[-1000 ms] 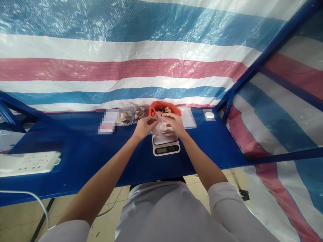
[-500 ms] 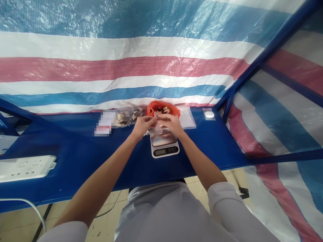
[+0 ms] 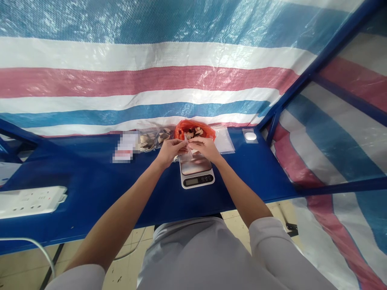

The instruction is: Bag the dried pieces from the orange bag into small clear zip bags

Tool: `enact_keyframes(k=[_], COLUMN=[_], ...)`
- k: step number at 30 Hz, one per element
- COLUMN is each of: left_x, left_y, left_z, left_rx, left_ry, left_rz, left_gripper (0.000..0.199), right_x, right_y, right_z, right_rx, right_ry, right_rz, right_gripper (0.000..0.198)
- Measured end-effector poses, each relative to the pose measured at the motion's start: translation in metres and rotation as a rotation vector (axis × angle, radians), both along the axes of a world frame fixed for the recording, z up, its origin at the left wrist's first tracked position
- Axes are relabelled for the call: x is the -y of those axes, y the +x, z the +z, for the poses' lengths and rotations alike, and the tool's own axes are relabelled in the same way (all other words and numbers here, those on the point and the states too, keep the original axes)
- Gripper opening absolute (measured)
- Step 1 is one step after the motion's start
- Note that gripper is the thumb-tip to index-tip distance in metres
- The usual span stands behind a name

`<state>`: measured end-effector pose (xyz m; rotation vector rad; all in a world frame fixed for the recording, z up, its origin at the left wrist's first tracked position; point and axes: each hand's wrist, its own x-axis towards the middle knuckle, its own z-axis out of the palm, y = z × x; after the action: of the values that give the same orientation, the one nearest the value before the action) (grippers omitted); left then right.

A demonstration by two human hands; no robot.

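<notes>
Striped tarp [image 3: 151, 56] for a backdrop, blue table [image 3: 248, 173] under it. Head view: left hand [image 3: 172, 151] and right hand [image 3: 207, 148] look to be pinching a small clear bag [image 3: 189, 154] around 11 o'clock on the scale [image 3: 198, 169], red bag [image 3: 211, 131] up at 12. Probably super light, floppy, kinda slippery, so I'd grip the top edges. Both hands cover its mouth, can't make out any contents, and the readout [image 3: 192, 181] isn't legible.
</notes>
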<state>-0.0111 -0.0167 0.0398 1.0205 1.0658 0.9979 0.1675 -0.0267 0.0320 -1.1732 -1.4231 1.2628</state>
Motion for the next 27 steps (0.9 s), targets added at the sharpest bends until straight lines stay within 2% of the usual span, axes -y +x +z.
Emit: enact_keyframes(k=[6,17,24,27], left_x=[0.0027,0.0007,-0.0014,-0.0037], left_y=[0.003,0.0034,0.0003,-0.005], left_z=[0.0007,-0.0057,-0.0033,-0.0039], left_rx=[-0.022,-0.191,-0.245,-0.267], left_ry=[0.029,0.208,0.227,0.209], left_rz=[-0.031,-0.01,-0.064,-0.04], left_gripper=[0.051,0.042,0.033,0.03], right_x=[-0.0015,-0.0049,-0.0047,-0.0024], right_y=[0.0029,0.0052,0.0033,0.0063], right_z=[0.0025,0.0028,0.0024,0.0076], right_rx=[0.144,0.294,0.233,0.133], right_ry=[0.086,0.13,0.144,0.064], right_rz=[0.001,-0.037,-0.066,-0.088], right_gripper=[0.026,0.021,0.009,0.014])
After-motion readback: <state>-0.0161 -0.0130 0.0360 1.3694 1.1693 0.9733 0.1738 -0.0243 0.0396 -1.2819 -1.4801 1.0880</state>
